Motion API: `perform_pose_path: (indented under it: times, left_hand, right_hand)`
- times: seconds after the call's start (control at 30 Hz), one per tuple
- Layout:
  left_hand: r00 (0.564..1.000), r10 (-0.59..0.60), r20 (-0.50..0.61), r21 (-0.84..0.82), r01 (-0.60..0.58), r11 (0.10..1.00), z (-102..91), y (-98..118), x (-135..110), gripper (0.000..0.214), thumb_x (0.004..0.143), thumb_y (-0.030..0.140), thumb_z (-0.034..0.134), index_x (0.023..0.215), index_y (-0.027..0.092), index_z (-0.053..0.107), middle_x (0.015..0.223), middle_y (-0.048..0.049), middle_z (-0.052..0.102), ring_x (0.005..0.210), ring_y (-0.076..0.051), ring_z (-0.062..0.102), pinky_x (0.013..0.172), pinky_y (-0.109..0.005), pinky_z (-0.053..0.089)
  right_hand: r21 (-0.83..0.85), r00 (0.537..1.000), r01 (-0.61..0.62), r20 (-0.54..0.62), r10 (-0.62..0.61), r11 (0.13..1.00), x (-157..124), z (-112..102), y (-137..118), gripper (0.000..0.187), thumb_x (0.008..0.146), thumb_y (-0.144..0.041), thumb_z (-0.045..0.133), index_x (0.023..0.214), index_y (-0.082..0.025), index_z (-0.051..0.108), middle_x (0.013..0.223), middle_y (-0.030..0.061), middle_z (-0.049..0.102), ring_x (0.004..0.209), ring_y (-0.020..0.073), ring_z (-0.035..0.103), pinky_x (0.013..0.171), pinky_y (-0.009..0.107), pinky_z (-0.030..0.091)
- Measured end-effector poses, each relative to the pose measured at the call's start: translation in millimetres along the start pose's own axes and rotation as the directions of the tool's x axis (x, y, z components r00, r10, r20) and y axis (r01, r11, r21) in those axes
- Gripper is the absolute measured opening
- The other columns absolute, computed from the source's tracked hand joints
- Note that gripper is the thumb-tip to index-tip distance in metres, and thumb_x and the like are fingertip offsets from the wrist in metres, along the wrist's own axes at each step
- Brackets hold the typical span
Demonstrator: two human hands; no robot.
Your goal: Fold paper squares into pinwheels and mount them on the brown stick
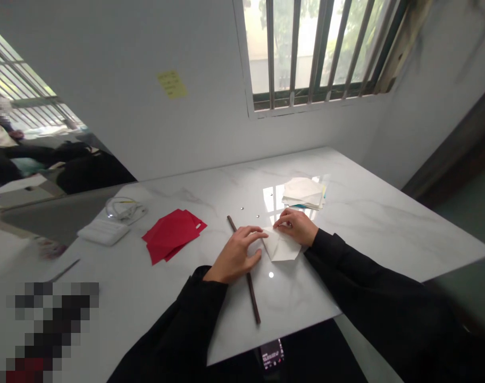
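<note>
A folded white paper point(284, 252) lies on the near part of the white marbled table point(370, 213), between the person's two hands, its folded flaps facing up. The right hand point(297, 226) is narrow, its fingers curled and its fingertips gathered on the far part of the paper; whether they pinch or only press it cannot be told. The left hand point(236, 254) is moderately wide, thumb apart from the forefinger, with its fingertips at the paper's left edge.

A slender dark brown rod point(253, 303) passes beneath the left hand, slanting from far left to near right; contact between hand and rod cannot be determined. Just beyond the right hand rests a stack of whitish papers point(302, 191), with blue and yellow edges showing underneath. To the left, well apart from the hands, overlapping red sheets point(171, 235) lie flat. Farther left are a white box-shaped object point(103, 232) and a coiled pale cable point(125, 210).

Below the table's near edge, a lit phone screen point(272, 354) is visible. On the far wall, a yellow sticky note point(172, 85) hangs left of a barred window point(306, 50). Another person point(1, 135) sits at the far left.
</note>
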State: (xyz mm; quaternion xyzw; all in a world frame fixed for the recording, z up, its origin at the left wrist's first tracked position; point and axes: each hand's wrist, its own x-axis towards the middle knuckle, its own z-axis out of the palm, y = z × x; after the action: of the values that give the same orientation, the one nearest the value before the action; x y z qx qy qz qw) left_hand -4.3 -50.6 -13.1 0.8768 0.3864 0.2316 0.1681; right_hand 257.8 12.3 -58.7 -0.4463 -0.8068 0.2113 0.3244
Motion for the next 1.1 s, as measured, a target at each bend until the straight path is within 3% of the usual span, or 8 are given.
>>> perform_pose_path:
  times: [0.13,0.23,0.37,0.43,0.53,0.73,1.1]
  left_hand:
    - [0.994,0.055,0.099,-0.002,-0.055,0.999,5.1,5.3,1.5,0.039,0.091,0.036,0.085,0.127,0.029,0.074,0.139,-0.0098,0.069,0.131,-0.032,0.063,0.116,-0.058,0.052]
    - [0.99,0.056,0.126,0.001,-0.056,0.998,7.5,5.9,3.0,0.045,0.088,0.048,0.088,0.126,0.03,0.075,0.137,-0.0099,0.07,0.13,-0.033,0.063,0.116,-0.059,0.051]
    - [0.99,0.064,0.127,-0.013,-0.063,0.998,7.8,5.0,4.4,0.04,0.091,0.043,0.086,0.125,0.029,0.074,0.138,-0.0093,0.07,0.131,-0.032,0.062,0.117,-0.057,0.051]
    - [0.99,0.07,0.121,-0.027,-0.067,0.997,8.0,3.8,4.7,0.036,0.092,0.039,0.085,0.124,0.028,0.074,0.137,-0.009,0.07,0.131,-0.031,0.063,0.117,-0.056,0.051]
    - [0.992,0.077,0.101,-0.065,-0.071,0.995,9.1,1.6,5.2,0.031,0.092,0.036,0.083,0.121,0.029,0.075,0.135,-0.0079,0.071,0.13,-0.03,0.064,0.116,-0.054,0.053]
    - [0.993,0.081,0.082,-0.095,-0.073,0.993,10.4,3.0,6.3,0.027,0.093,0.032,0.081,0.119,0.028,0.075,0.134,-0.0082,0.071,0.131,-0.029,0.064,0.117,-0.053,0.052]
    - [0.999,0.023,0.032,-0.074,-0.021,0.997,13.6,10.0,6.6,0.004,0.093,0.025,0.076,0.094,0.026,0.073,0.113,-0.0051,0.074,0.114,-0.026,0.07,0.103,-0.047,0.058]
  right_hand:
    - [-0.051,1.0,0.009,0.015,-0.009,0.999,-4.3,1.7,-1.0,0.023,0.093,-0.006,0.072,0.099,-0.021,0.088,0.088,0.0049,0.073,0.072,0.0151,0.062,0.078,0.031,0.05]
    - [-0.09,0.997,0.075,0.014,-0.074,0.993,-6.8,1.3,-1.4,0.023,0.095,-0.008,0.069,0.101,-0.021,0.087,0.092,0.007,0.074,0.083,0.0197,0.065,0.085,0.035,0.052]
    - [-0.078,0.967,0.253,0.03,-0.251,0.964,-8.4,0.4,-6.5,0.034,0.102,-0.01,0.061,0.124,-0.023,0.082,0.111,0.0111,0.074,0.103,0.0258,0.065,0.098,0.043,0.055]
    - [-0.07,0.959,0.282,0.032,-0.281,0.957,-8.2,0.4,-9.5,0.037,0.105,-0.014,0.058,0.134,-0.026,0.079,0.122,0.0117,0.073,0.109,0.0268,0.064,0.102,0.046,0.055]
    - [-0.076,0.954,0.295,0.076,-0.289,0.953,-6.6,1.3,-11.1,0.035,0.107,-0.017,0.057,0.132,-0.027,0.08,0.13,0.0107,0.074,0.111,0.0279,0.063,0.104,0.049,0.054]
    - [-0.051,0.947,0.311,0.103,-0.305,0.949,-3.4,4.2,-8.6,0.027,0.109,-0.028,0.06,0.119,-0.023,0.084,0.119,0.0119,0.078,0.105,0.0273,0.065,0.102,0.048,0.054]
    - [-0.029,0.975,0.168,0.152,-0.161,0.985,-2.4,-11.0,-11.4,0.022,0.101,-0.018,0.068,0.11,-0.023,0.087,0.095,0.0076,0.075,0.084,0.0191,0.067,0.084,0.034,0.051]
